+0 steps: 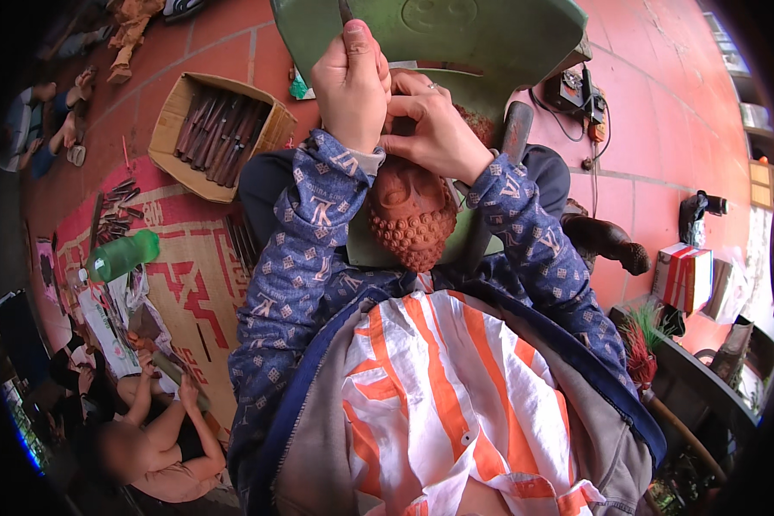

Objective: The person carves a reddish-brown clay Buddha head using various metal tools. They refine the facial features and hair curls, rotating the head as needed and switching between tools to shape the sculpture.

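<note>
The carved head (pixel 411 219) looks well along to me. Its rows of round bumps (pixel 408 230) are already cut, and so is the knob at the end near the person's belly. How much is left is hard to say, because the hands hide the far part; I guess that part is being worked on. The head sits between the person's legs and seems to rest on the green chair (pixel 499 39). It is reddish brown and a bit shiny, with bumps like little balls. The left hand (pixel 351 90) is wrapped tight around a dark tool (pixel 346 10), thumb up. The right hand (pixel 439 129) has bent fingers by the head's far end; I cannot tell if they pinch anything.
</note>
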Tool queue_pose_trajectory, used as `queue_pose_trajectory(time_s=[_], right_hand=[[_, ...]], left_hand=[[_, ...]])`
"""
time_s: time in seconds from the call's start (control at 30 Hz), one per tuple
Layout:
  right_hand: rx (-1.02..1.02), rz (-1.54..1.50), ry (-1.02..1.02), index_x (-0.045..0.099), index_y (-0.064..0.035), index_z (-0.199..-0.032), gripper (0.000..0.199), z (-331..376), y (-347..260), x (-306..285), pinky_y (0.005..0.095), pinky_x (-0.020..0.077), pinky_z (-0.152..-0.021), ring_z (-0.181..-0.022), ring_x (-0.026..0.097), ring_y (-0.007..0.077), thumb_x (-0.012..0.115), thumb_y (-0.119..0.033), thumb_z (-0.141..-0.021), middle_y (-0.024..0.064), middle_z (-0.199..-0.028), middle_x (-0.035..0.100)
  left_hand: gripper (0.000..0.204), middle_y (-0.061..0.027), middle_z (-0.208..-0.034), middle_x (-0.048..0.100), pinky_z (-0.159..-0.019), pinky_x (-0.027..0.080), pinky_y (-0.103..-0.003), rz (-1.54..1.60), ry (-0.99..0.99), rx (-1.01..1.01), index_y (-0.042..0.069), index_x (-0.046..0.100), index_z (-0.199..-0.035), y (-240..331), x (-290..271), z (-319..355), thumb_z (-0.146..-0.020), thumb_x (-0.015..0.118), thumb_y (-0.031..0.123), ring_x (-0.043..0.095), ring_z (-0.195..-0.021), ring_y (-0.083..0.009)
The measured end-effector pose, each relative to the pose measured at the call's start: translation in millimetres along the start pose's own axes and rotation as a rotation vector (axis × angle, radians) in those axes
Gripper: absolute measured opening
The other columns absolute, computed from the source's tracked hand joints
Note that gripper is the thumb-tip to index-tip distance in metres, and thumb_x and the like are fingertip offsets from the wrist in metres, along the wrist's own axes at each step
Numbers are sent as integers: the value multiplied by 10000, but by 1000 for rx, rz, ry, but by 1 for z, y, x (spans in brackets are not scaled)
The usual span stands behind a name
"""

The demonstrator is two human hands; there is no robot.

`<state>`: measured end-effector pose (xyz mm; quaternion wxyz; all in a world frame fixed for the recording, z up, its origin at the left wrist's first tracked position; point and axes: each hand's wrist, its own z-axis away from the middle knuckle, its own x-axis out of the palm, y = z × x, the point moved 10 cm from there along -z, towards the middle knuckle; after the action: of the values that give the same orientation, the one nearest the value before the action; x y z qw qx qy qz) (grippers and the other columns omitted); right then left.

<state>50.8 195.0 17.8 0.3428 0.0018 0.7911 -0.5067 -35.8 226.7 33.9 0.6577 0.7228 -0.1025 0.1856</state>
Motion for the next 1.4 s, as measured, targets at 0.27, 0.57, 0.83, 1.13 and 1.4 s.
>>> queue_pose_trajectory(time_s=[0.27, 0.57, 0.83, 1.13, 1.4], right_hand=[[-31, -19, 21, 596, -72, -739, 257, -1, 1, -3, 484, 298, -991, -1117, 478, 279, 790, -229, -677, 57, -1061, 546], [-78, -54, 53, 599, -69, -732, 261, -1, 2, -4, 474, 291, -984, -1080, 488, 272, 789, -243, -692, 59, -987, 539], [-70, -65, 77, 598, -61, -744, 256, 1, 8, -3, 447, 278, -1014, -1107, 471, 275, 784, -231, -700, 60, -1042, 547], [-112, -72, 86, 610, -62, -763, 254, 2, 5, -3, 454, 282, -1004, -1124, 472, 283, 782, -240, -707, 63, -1086, 551], [-7, -37, 114, 597, -65, -755, 281, 0, 8, 0, 505, 261, -1033, -1190, 448, 279, 793, -257, -697, 65, -1122, 539]], left_hand=[[435, 17, -574, 367, -396, 192, -230, -132, 18, 134, 86, 396, -705, 5, 1, 1, -1032, 411, 372, 275, -462, -44], [416, 25, -583, 383, -387, 224, -217, -233, 42, 160, 82, 419, -706, 3, 1, -1, -1027, 437, 347, 307, -457, -35], [414, 29, -577, 394, -377, 248, -213, -307, 42, 199, 77, 427, -710, 4, 3, -3, -1020, 457, 349, 324, -453, -31], [419, 31, -575, 399, -381, 256, -216, -338, 48, 218, 71, 434, -716, 6, 4, 0, -1018, 459, 360, 338, -467, -33], [424, 25, -600, 368, -396, 195, -220, -147, -66, 130, 83, 403, -709, 7, 8, -3, -1031, 421, 359, 285, -469, -40]])
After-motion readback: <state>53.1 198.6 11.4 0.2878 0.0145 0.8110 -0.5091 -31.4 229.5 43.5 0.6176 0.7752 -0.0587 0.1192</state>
